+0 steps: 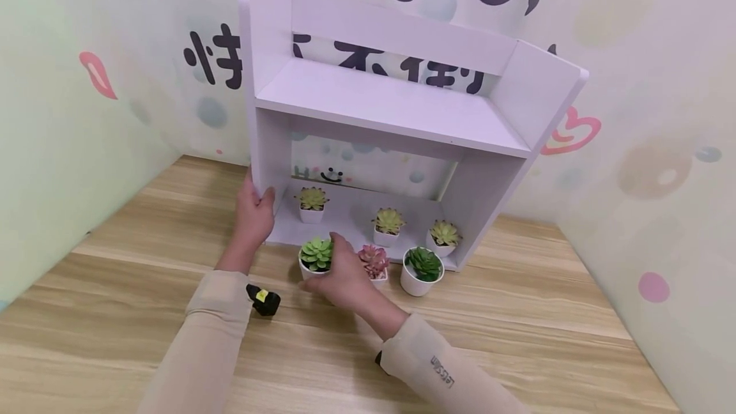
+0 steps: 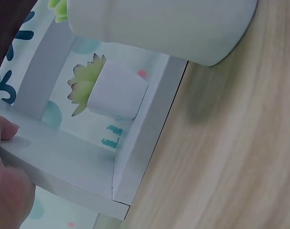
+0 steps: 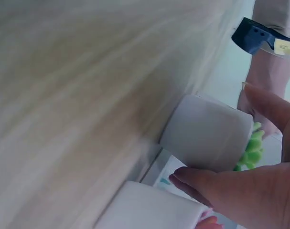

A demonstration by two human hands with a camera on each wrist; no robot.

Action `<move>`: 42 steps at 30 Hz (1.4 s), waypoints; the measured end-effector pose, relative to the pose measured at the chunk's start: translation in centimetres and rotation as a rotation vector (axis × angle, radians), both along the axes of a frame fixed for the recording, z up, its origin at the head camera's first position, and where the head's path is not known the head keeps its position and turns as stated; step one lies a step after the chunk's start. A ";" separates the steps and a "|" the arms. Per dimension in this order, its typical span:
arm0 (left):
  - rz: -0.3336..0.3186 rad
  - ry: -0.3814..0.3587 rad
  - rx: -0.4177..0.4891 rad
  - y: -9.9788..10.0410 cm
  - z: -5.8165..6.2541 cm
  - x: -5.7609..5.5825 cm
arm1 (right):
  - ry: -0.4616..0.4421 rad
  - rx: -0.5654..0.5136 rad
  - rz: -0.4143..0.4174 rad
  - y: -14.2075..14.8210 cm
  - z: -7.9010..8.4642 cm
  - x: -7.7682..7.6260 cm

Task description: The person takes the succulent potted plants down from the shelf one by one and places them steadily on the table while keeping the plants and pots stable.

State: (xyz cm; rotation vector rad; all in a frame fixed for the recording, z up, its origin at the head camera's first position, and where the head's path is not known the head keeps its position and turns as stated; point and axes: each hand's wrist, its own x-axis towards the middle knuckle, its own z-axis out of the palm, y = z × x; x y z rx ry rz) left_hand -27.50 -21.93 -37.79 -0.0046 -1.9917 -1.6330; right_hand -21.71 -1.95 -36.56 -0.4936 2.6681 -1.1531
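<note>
My left hand grips the left side panel of a white shelf, its thumb on the inner face near the front edge. At the shelf's front left stands a bright green succulent in a white pot. Around that pot is my right hand, with fingers extended along one side. A gap shows between the thumb and the pot in the right wrist view. Just right of the hand is a pink succulent, partly hidden by it. A dark green succulent in a round white pot stands farther right.
Three pale succulents stand on the shelf's lower board: one at left, one in the middle, one at right. A small black device with a yellow label is by the left wrist. Behind the wooden table hangs a printed backdrop.
</note>
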 end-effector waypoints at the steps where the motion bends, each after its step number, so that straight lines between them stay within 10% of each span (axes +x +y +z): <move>1: 0.002 -0.002 -0.001 0.0 0.0 0.1 | -0.001 -0.001 0.004 0.1 0.1 0.1; 24: -0.014 -0.014 -0.008 0.0 -0.2 0.1 | -0.030 -0.216 0.105 6.2 4.4 0.7; 42: -0.011 -0.037 -0.019 -0.1 -0.2 0.4 | 0.195 -0.063 -0.004 13.2 5.7 -1.9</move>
